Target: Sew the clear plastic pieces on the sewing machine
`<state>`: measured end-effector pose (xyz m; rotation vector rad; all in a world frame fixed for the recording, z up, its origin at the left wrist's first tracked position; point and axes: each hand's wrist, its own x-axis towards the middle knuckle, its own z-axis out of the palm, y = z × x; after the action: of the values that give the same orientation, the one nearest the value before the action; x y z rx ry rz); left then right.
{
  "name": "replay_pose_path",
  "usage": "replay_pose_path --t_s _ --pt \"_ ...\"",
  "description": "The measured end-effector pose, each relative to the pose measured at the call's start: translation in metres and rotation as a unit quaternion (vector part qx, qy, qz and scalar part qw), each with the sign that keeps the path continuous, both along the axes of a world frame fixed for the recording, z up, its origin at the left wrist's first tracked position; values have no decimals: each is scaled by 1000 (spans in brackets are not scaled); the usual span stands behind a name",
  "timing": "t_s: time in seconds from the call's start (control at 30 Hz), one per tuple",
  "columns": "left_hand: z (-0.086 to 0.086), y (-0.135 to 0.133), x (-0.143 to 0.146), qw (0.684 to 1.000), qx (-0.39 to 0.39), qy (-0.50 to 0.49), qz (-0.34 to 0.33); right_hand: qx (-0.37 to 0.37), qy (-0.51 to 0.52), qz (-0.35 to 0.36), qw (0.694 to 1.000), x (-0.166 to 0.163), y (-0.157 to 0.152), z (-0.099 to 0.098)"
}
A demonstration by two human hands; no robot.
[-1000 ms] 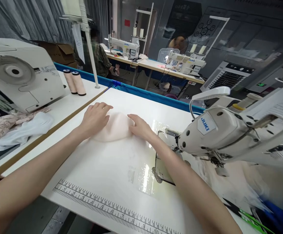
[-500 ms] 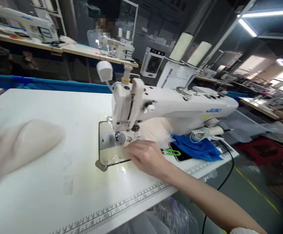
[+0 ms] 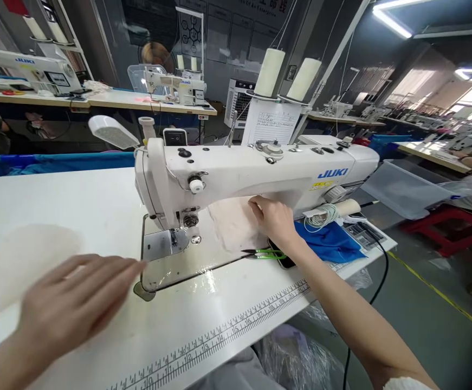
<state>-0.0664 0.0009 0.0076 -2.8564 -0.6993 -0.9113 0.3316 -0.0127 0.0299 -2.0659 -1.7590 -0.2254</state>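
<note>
My right hand [image 3: 274, 219] reaches under the arm of the white sewing machine [image 3: 236, 173], its fingers bent and pinched at the cream fabric [image 3: 236, 219] lying there. My left hand [image 3: 77, 300], slightly blurred, hovers over the table left of the metal needle plate [image 3: 165, 246]. Its fingers are stretched out and hold nothing. Behind it, a pale cream fabric piece [image 3: 28, 260] lies on the white tabletop. Green-handled thread snips [image 3: 264, 253] rest just in front of my right wrist, partly over a dark phone-like object [image 3: 286, 262].
A blue cloth [image 3: 329, 241] and a thread cone with coiled cord [image 3: 327, 214] sit at the table's right end. A printed ruler [image 3: 219, 336] runs along the front edge. Beyond that end are a clear bin [image 3: 402, 189] and a red stool [image 3: 451, 230].
My right hand has moved from beside the needle plate to the cream fabric under the machine arm. My left hand has left the pale piece and come rightward. The view has shifted.
</note>
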Motion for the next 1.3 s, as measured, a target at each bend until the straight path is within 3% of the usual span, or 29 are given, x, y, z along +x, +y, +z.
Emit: replay_pose_path --t_s 0.1,0.27,0.3,0.37,0.4,0.47,0.53,0.63,0.77,0.9,0.97,1.07,1.17,1.23,1.3 --pt "-3 -21 66 995 68 33 -72 20 22 7 1000 3 -2 0" --pt "-2 -22 149 994 -17 72 -77 -9 71 147 987 -21 -38 13" --pt "-2 -18 158 994 -34 75 -70 -57 151 208 965 -29 -50 17" --pt "-3 -14 164 991 -87 77 -74 -207 342 279 873 -45 -71 23" --pt "-2 -14 163 987 -123 71 -79 -266 424 275 821 -52 -79 24" --pt "1 -18 152 971 -225 38 -74 -261 518 234 780 -63 -87 22" --pt "6 -28 137 933 -357 -26 -33 -220 568 204 766 -72 -85 16" --pt "15 -45 117 849 -514 -121 14 -170 598 205 756 -87 -71 4" --pt "14 -53 104 773 -614 -161 -1 -174 608 218 743 -106 -53 -4" --pt "9 -43 92 662 -718 -215 23 -204 613 221 731 -113 -44 -5" --pt "10 -38 84 635 -742 -209 50 -231 613 227 721 -113 -42 -5" --pt "16 -34 75 647 -733 -187 98 -280 602 254 703 -115 -40 -5" --pt "19 -35 72 714 -673 -152 120 -303 572 278 709 -119 -38 -3" --pt "19 -36 72 765 -625 -110 106 -308 546 278 728 -122 -36 -2" --pt "16 -36 72 797 -591 -89 90 -312 527 280 739 -124 -33 -2"
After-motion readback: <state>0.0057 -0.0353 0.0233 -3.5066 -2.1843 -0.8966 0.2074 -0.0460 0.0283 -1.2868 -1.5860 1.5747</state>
